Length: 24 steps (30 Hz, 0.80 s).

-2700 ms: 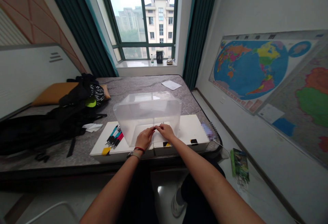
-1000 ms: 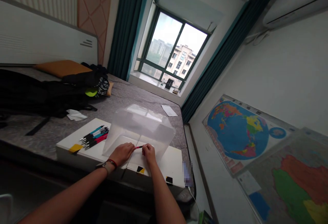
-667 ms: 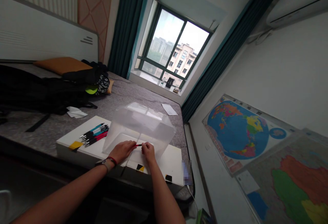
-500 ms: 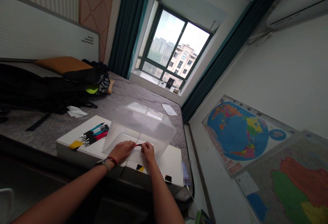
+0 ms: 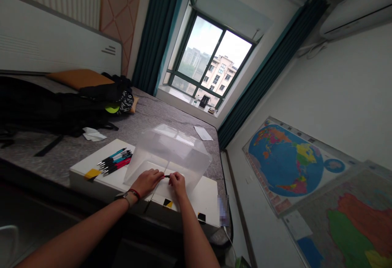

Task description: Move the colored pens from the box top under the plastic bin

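A thin pen (image 5: 167, 176), dark with a bit of red by the left fingers, spans the gap between my two hands. My left hand (image 5: 149, 179) is closed on one end of it, and my right hand (image 5: 177, 182) pinches the other. Just behind them a clear plastic box (image 5: 171, 147) rests tilted, its inside facing me. Several pens (image 5: 114, 162) in blue, black, white and red lie side by side to the left. Under everything are white boxes (image 5: 202, 194) standing next to each other.
The boxes sit on a bed (image 5: 159, 110) with a grey cover. A black bag (image 5: 45, 108) and crumpled tissue (image 5: 94, 134) lie at the left, a white paper (image 5: 203, 133) farther back. Near the right box edge is a blurred object (image 5: 223, 211) with a white cable.
Both hands stay close together over the box front. Less of the pen's red part shows between them now. The whole view has shifted slightly.
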Each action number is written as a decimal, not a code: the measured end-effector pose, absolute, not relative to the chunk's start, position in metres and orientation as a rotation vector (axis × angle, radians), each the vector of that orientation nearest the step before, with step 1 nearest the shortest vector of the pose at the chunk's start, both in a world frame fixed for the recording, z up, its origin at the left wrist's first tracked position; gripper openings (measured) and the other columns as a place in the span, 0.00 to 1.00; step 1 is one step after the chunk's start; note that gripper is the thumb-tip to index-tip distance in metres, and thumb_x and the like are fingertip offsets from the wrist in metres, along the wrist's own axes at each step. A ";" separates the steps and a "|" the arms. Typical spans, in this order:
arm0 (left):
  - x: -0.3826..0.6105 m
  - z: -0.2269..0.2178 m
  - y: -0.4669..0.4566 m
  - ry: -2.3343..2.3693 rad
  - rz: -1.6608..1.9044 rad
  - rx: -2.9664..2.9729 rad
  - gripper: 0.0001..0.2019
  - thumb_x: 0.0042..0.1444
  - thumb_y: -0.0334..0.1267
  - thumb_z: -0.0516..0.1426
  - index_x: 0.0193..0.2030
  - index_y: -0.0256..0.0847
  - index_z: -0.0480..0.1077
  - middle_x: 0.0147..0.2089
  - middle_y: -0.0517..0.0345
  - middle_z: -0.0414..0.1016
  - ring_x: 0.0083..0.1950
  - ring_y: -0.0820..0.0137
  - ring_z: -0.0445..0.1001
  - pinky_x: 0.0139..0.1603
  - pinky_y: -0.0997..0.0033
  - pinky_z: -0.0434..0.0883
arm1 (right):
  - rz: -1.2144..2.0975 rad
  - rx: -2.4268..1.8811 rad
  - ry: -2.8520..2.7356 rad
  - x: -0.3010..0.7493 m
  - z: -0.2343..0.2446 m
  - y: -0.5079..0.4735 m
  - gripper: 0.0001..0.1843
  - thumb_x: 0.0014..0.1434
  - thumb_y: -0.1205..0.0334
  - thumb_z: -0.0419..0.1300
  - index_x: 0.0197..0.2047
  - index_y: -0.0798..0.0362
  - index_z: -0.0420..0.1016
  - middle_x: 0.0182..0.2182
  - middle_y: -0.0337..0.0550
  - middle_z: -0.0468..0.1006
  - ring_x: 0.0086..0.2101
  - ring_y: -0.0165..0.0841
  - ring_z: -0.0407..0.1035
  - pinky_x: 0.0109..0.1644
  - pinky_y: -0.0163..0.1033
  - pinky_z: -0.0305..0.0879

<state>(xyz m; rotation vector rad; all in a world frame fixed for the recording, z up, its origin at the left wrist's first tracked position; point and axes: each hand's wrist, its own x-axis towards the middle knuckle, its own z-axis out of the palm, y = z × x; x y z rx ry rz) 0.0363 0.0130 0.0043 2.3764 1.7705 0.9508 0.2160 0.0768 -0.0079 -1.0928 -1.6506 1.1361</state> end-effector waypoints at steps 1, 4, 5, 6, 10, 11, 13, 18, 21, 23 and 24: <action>0.037 0.004 0.013 1.781 0.957 2.386 0.17 0.67 0.46 0.43 0.44 0.45 0.72 0.38 0.52 0.73 0.43 0.64 0.70 0.45 0.64 0.64 | 1.113 -1.099 -1.666 0.216 -0.008 0.076 0.17 0.56 0.49 0.58 0.24 0.52 0.69 0.18 0.37 0.71 0.21 0.29 0.62 0.29 0.34 0.59; 0.037 0.003 0.014 1.795 0.967 2.392 0.18 0.67 0.44 0.43 0.43 0.43 0.71 0.38 0.51 0.73 0.42 0.63 0.69 0.45 0.63 0.63 | 1.060 -1.119 -1.692 0.215 -0.007 0.075 0.19 0.57 0.47 0.58 0.23 0.53 0.70 0.17 0.37 0.70 0.21 0.30 0.62 0.29 0.35 0.59; 0.038 0.002 0.014 1.799 0.965 2.386 0.18 0.67 0.44 0.42 0.42 0.43 0.71 0.38 0.51 0.72 0.42 0.63 0.69 0.45 0.63 0.63 | 1.059 -1.117 -1.693 0.215 -0.007 0.075 0.19 0.57 0.48 0.59 0.23 0.53 0.70 0.17 0.37 0.71 0.21 0.30 0.62 0.29 0.35 0.59; 0.038 0.001 0.015 1.801 0.961 2.379 0.18 0.67 0.44 0.42 0.42 0.42 0.71 0.37 0.51 0.73 0.41 0.63 0.69 0.44 0.63 0.64 | 1.075 -1.107 -1.689 0.214 -0.007 0.075 0.17 0.56 0.48 0.59 0.24 0.53 0.71 0.18 0.37 0.71 0.21 0.30 0.63 0.29 0.35 0.59; 0.037 -0.004 0.016 1.766 0.987 2.321 0.17 0.66 0.48 0.44 0.46 0.44 0.71 0.38 0.53 0.74 0.41 0.64 0.71 0.43 0.65 0.64 | 1.204 -1.031 -1.637 0.214 -0.008 0.076 0.12 0.53 0.53 0.62 0.32 0.53 0.73 0.22 0.38 0.75 0.23 0.32 0.68 0.30 0.36 0.63; 0.037 -0.004 0.016 1.750 0.991 2.314 0.17 0.66 0.49 0.45 0.48 0.45 0.70 0.38 0.53 0.74 0.41 0.64 0.72 0.43 0.66 0.64 | 1.223 -1.013 -1.629 0.214 -0.008 0.076 0.11 0.52 0.53 0.63 0.33 0.53 0.73 0.23 0.39 0.76 0.25 0.32 0.69 0.31 0.36 0.64; 0.036 -0.004 0.016 1.734 0.970 2.328 0.16 0.66 0.48 0.46 0.49 0.47 0.70 0.38 0.53 0.74 0.41 0.64 0.72 0.43 0.66 0.64 | 1.225 -0.992 -1.632 0.215 -0.008 0.076 0.11 0.51 0.54 0.64 0.34 0.53 0.74 0.26 0.40 0.77 0.27 0.33 0.70 0.34 0.38 0.66; 0.036 0.004 0.013 1.802 0.946 2.401 0.14 0.66 0.44 0.46 0.44 0.46 0.72 0.38 0.51 0.72 0.43 0.61 0.68 0.43 0.63 0.62 | 1.178 -1.019 -1.650 0.216 -0.006 0.076 0.13 0.48 0.54 0.67 0.34 0.53 0.76 0.28 0.42 0.78 0.29 0.35 0.70 0.33 0.38 0.66; 0.037 0.007 0.012 1.820 0.953 2.428 0.14 0.66 0.42 0.45 0.43 0.45 0.71 0.39 0.51 0.71 0.44 0.61 0.67 0.45 0.62 0.61 | 1.223 -1.013 -1.626 0.215 -0.006 0.076 0.15 0.50 0.52 0.66 0.36 0.54 0.76 0.29 0.43 0.79 0.28 0.34 0.70 0.33 0.38 0.66; 0.037 0.007 0.012 1.816 0.946 2.438 0.14 0.66 0.41 0.45 0.43 0.44 0.70 0.39 0.51 0.71 0.44 0.61 0.66 0.45 0.62 0.60 | 1.241 -1.025 -1.618 0.214 -0.008 0.076 0.15 0.53 0.50 0.64 0.35 0.55 0.76 0.28 0.44 0.80 0.26 0.32 0.70 0.32 0.37 0.65; 0.037 0.007 0.012 1.811 0.943 2.442 0.14 0.67 0.41 0.45 0.43 0.43 0.70 0.39 0.51 0.71 0.44 0.61 0.66 0.45 0.62 0.60 | 1.229 -1.040 -1.623 0.214 -0.008 0.077 0.15 0.54 0.50 0.63 0.34 0.55 0.76 0.26 0.44 0.80 0.25 0.32 0.69 0.31 0.36 0.65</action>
